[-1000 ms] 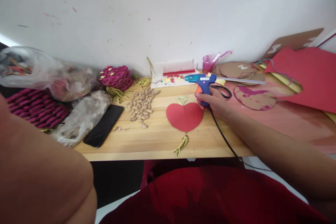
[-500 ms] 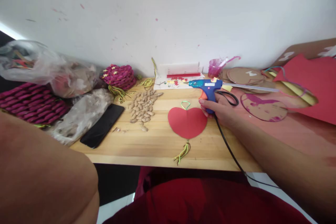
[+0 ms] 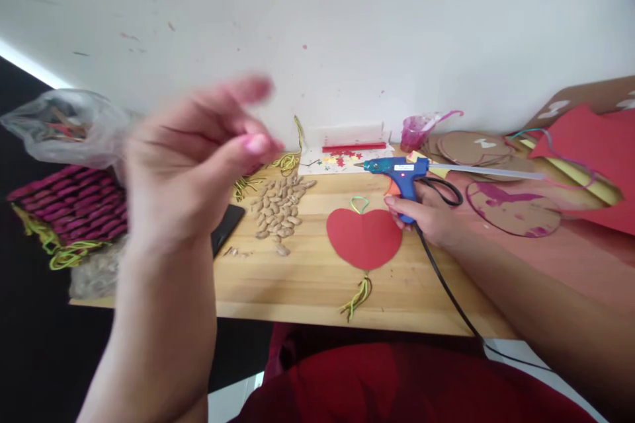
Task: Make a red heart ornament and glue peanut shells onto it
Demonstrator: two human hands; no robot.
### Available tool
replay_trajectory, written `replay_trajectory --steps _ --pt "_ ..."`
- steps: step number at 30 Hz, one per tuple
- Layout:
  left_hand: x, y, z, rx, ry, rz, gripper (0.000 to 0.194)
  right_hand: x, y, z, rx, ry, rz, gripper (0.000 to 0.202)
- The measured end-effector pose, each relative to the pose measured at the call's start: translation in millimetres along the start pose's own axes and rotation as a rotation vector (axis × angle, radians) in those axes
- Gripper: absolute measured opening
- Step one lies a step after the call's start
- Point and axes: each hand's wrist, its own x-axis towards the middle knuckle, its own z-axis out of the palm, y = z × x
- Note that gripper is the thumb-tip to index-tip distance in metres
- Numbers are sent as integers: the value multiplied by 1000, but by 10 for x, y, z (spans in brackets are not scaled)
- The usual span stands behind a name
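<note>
Gripping a blue glue gun [image 3: 401, 166], the right hand [image 3: 430, 215] closes its fingers round the handle [image 3: 409, 192], beside a red heart [image 3: 364, 238] on the counter [image 3: 297, 291]. The left hand [image 3: 186, 162], raised and blurred, curls loosely; whether it holds anything cannot be told. It blocks part of a phone [image 3: 228, 226] near the peanuts [image 3: 280, 208]. The gun's white label [image 3: 404, 167] is too small to read.

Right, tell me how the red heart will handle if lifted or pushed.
The red heart looks thin, like paper or card, so it is probably light and somewhat bendy. Lying flat, it should slide rather than roll. Its stringy tassel would likely dangle.
</note>
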Motion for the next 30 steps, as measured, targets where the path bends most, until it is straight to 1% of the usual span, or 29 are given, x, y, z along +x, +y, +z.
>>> replay_trajectory --steps 1,2,4,5,6,7,8,9,11,13,15,19,21,23,25,27,29,30 --pt "20 -115 38 30 -33 -25 25 4 12 -4 -5 -14 -8 29" --pt "34 -252 85 121 -63 -59 20 8 24 -9 -10 -28 -13 28" --pt "43 -561 188 358 -227 -117 30 12 41 -17 -20 -42 -17 26" --pt "36 -715 239 445 -318 -113 33 12 46 -19 -25 -42 -20 26" --pt "23 -860 286 494 -367 -81 31 11 48 -21 -30 -41 -23 26" --pt "4 -990 328 509 -414 -39 23 9 47 -22 -38 -42 -27 26" --pt "-19 -1101 365 506 -415 -4 22 5 45 -22 -47 -43 -33 26" --pt "-46 -1194 398 514 -428 9 28 1 40 -20 -55 -44 -39 26" --pt "-103 -1324 456 520 -432 -7 30 -8 26 -13 -70 -41 -40 27" --pt "-156 -1394 515 515 -443 -13 25 -19 6 2 -76 -22 -33 28" --pt "-201 -1424 589 517 -449 8 20 -31 -24 22 -83 -4 -21 28" --pt "-265 -1446 761 564 -431 48 22 -52 -96 70 -87 12 20 27" --pt "-283 -1463 828 567 -456 70 22 -55 -118 87 -87 23 36 28" --pt "-290 -1472 867 552 -471 86 19 -55 -124 94 -99 32 49 28" --pt "-288 -1460 879 527 -442 70 20 -52 -117 91 -116 38 60 29" --pt "-287 -1420 876 457 -405 -1 19 -51 -102 79 -132 39 63 29" --pt "-297 -1367 868 285 -414 -157 17 -51 -82 63 -142 38 51 28" --pt "-306 -1341 864 182 -447 -253 17 -51 -72 55 -146 36 46 28"
